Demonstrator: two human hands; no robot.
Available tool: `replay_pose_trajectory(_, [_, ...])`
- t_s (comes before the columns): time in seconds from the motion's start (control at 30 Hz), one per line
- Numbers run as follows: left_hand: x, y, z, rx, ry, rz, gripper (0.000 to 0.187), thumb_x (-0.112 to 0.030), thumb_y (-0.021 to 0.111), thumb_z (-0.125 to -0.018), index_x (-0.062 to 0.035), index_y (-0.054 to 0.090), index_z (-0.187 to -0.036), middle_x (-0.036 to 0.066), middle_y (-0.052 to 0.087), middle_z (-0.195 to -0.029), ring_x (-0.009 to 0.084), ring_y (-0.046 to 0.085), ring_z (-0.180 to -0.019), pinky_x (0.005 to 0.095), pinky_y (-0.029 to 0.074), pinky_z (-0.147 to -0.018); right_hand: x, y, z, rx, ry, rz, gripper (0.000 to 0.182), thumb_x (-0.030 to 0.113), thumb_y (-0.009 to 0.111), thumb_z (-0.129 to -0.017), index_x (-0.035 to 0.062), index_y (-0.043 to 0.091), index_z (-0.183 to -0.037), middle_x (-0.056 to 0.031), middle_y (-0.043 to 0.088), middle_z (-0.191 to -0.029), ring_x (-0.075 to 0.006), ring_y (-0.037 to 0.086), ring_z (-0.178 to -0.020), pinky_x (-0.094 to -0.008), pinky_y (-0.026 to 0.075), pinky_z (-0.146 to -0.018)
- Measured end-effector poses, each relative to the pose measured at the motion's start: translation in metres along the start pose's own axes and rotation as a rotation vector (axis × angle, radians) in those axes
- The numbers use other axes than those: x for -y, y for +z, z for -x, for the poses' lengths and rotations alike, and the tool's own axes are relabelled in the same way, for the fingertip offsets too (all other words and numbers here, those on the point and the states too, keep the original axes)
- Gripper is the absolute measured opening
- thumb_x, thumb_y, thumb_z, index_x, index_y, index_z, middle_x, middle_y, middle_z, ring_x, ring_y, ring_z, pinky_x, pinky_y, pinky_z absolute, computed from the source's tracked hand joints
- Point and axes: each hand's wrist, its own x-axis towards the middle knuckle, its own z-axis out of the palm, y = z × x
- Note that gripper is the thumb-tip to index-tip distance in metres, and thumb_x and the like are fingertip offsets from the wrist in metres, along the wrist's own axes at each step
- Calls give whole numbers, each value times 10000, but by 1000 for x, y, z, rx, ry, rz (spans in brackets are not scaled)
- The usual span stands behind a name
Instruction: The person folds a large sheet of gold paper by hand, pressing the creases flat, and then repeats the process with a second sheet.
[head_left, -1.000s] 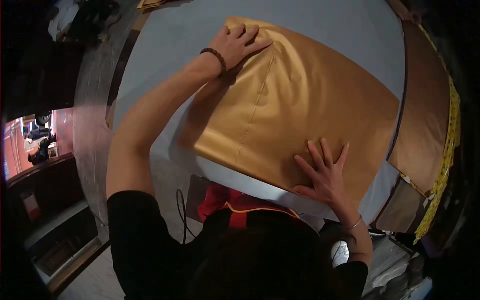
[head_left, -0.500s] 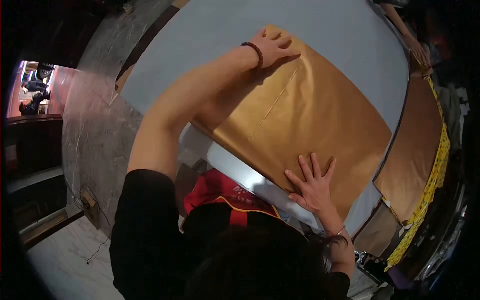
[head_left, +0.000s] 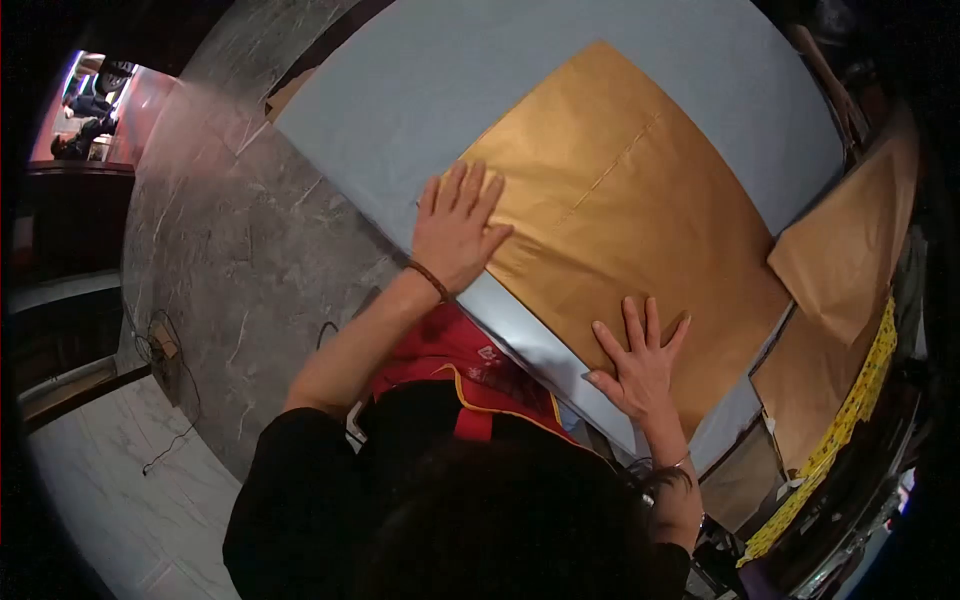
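Observation:
A large gold cloth (head_left: 620, 210) lies flat on a grey-blue table (head_left: 420, 110), with a stitched seam running across it. My left hand (head_left: 455, 228), with a bead bracelet at the wrist, rests flat with fingers spread on the cloth's near left corner. My right hand (head_left: 638, 365) presses flat on the cloth's near edge, fingers apart. Neither hand grips anything.
More gold fabric (head_left: 850, 250) with a yellow patterned trim (head_left: 850, 420) is piled at the right of the table. Grey marble floor (head_left: 230, 250) lies to the left, with a cable (head_left: 170, 400) on it. I wear a red apron (head_left: 470, 370).
My left hand has drawn back from the cloth's far corner to its near left corner. The right hand has stayed on the near edge. The view has shifted.

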Motion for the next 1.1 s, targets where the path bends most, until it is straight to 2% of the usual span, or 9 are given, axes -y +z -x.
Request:
replay_pose_trajectory(0.13, [40, -4, 13, -15, -232, -206, 608, -450, 482, -917, -112, 369, -1409, 161, 287, -1484, 318, 244, -1379, 569, 140, -1085, 1, 4, 2, -37, 26, -20, 626, 704, 402, -829, 343, 484, -1334, -88, 268, -1509, -359, 201, -1395, -755, 30, -990])
replay_pose_trajectory(0.23, [-6, -28, 12, -37, -47, -109, 612, -448, 503, -897, -111, 384, -1394, 176, 285, -1478, 355, 233, -1371, 580, 140, -1075, 1, 5, 1, -42, 28, -23, 623, 699, 421, -823, 337, 494, -1325, -90, 281, -1503, -361, 205, -1393, -757, 33, -987])
replay_pose_trajectory(0.33, [-45, -13, 28, 36, 359, 203, 595, -471, 578, -840, -218, 447, -1361, 130, 351, -1451, 344, 289, -1345, 548, 206, -1073, 2, 0, 1, -45, 32, -36, 601, 680, 458, -818, 335, 508, -1308, -84, 303, -1492, -350, 207, -1395, -765, 45, -981])
replay_pose_trajectory(0.43, [-25, -10, 33, 36, 225, 98, 578, -453, 593, -831, -232, 469, -1350, 146, 361, -1442, 367, 306, -1331, 563, 221, -1057, 1, 1, 3, -60, 23, -43, 618, 665, 440, -827, 267, 548, -1289, -109, 278, -1501, -364, 192, -1396, -729, 43, -1014])
replay_pose_trajectory(0.5, [-7, -21, 32, -7, 149, -218, 589, -432, 592, -829, -204, 463, -1357, 194, 356, -1432, 415, 299, -1318, 589, 205, -1040, -3, 6, 7, -92, 19, -56, 612, 667, 445, -825, 294, 526, -1304, -97, 304, -1487, -349, 201, -1394, -755, 54, -984])
replay_pose_trajectory(0.6, [-30, -25, 4, -63, 122, -79, 574, -407, 573, -842, -179, 460, -1357, 232, 341, -1426, 446, 287, -1309, 602, 194, -1027, -5, 15, 9, -140, 49, -35, 614, 681, 441, -820, 331, 498, -1322, -82, 309, -1486, -344, 212, -1390, -766, 49, -971])
replay_pose_trajectory(0.73, [-104, -11, 0, 78, 622, 135, 557, -444, 528, -874, -214, 436, -1373, 106, 335, -1463, 364, 271, -1345, 606, 189, -1033, -5, 17, 11, -149, 57, -95, 623, 685, 474, -798, 333, 509, -1311, -66, 307, -1488, -328, 214, -1396, -772, 28, -979])
replay_pose_trajectory(0.93, [-94, 6, 12, 133, 513, 21, 623, -541, 524, -849, -230, 437, -1382, 100, 302, -1492, 365, 239, -1372, 680, 147, -1007, -8, 21, 12, -209, 12, -131, 629, 689, 456, -812, 349, 470, -1342, -58, 298, -1494, -320, 231, -1389, -773, 38, -981])
replay_pose_trajectory(1.1, [-95, -2, 11, 131, 550, -7, 695, -601, 465, -874, -210, 360, -1440, 143, 217, -1527, 374, 160, -1401, 644, 76, -1026, -11, 22, 14, -188, 28, -154, 617, 665, 414, -855, 335, 429, -1376, -76, 280, -1501, -317, 230, -1389, -753, 13, -1000])
